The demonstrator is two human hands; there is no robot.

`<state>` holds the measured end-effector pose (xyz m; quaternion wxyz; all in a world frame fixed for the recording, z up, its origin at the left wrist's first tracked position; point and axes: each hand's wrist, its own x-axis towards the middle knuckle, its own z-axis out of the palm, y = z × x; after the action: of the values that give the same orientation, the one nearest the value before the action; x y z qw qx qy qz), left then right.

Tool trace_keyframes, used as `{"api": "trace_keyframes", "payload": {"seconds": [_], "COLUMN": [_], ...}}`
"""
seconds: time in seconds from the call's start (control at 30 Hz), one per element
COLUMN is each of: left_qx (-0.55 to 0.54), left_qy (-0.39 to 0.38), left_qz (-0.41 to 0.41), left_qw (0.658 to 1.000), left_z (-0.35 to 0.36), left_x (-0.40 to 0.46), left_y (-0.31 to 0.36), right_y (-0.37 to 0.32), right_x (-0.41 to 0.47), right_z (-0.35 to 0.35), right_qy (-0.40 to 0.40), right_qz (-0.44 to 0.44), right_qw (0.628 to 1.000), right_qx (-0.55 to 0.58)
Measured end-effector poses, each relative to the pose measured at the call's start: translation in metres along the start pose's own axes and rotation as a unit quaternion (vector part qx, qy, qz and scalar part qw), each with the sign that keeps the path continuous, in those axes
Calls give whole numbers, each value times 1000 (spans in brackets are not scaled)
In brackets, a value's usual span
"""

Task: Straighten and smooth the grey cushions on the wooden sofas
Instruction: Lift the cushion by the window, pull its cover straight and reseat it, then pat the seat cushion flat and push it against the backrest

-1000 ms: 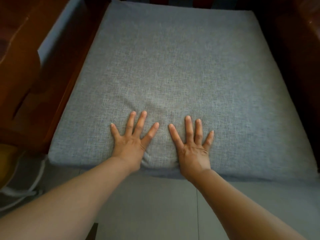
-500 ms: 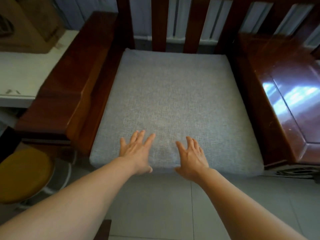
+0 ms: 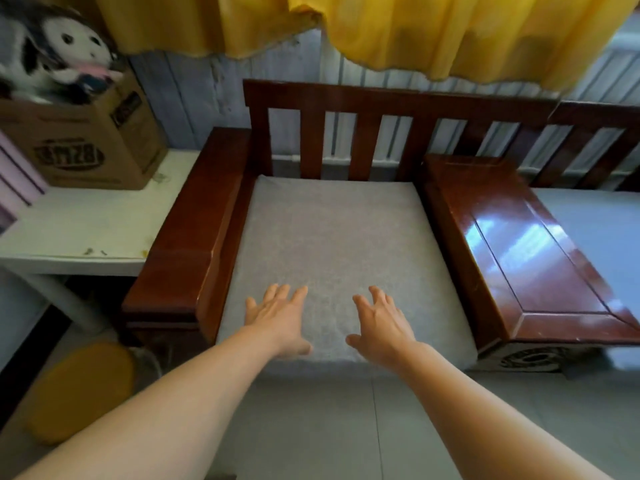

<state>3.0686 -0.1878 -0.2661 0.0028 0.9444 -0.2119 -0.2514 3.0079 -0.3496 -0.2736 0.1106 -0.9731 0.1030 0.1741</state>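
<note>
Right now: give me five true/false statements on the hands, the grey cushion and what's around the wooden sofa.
1. Both the left hand and right hand have spread fingers and grip nothing. True.
2. The grey square seat cushion sits between two wooden armrests. True.
3. The curtain above is blue. False: the curtain is yellow.
4. The brown cardboard box stands on the floor. False: it stands on the white table.
5. A black-and-white plush toy sits in the box. True.

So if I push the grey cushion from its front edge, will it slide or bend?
The cushion probably slides little: armrests hug both sides and the slats stop it behind. Its thick, even shape suggests firm foam, so it likely flexes rather than flops. The woven cover looks grippy.
</note>
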Motion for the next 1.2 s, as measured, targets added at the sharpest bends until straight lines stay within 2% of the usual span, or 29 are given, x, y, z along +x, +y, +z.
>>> {"api": "trace_keyframes", "payload": {"seconds": [0.4, 0.53, 0.87, 1.2], "left_qx": [-46, -56, -78, -82], "left_qy": [36, 51, 92, 70], "left_qz": [2, -27, -99, -153], "left_qw": [998, 997, 988, 982], "left_z": [-43, -50, -33, -6], "left_x": [-88, -123, -228, -316], "left_y": [-1, -1, 25, 23], "right_y": [-30, -37, -32, -51], "right_x": [-80, -104, -182, -235], "right_z": [-57, -70, -84, -69], "right_qy": [15, 18, 36, 6], "right_qz": [-9, -37, -115, -165], "right_qw": [999, 999, 990, 983], "right_qx": [-26, -36, -70, -75]}}
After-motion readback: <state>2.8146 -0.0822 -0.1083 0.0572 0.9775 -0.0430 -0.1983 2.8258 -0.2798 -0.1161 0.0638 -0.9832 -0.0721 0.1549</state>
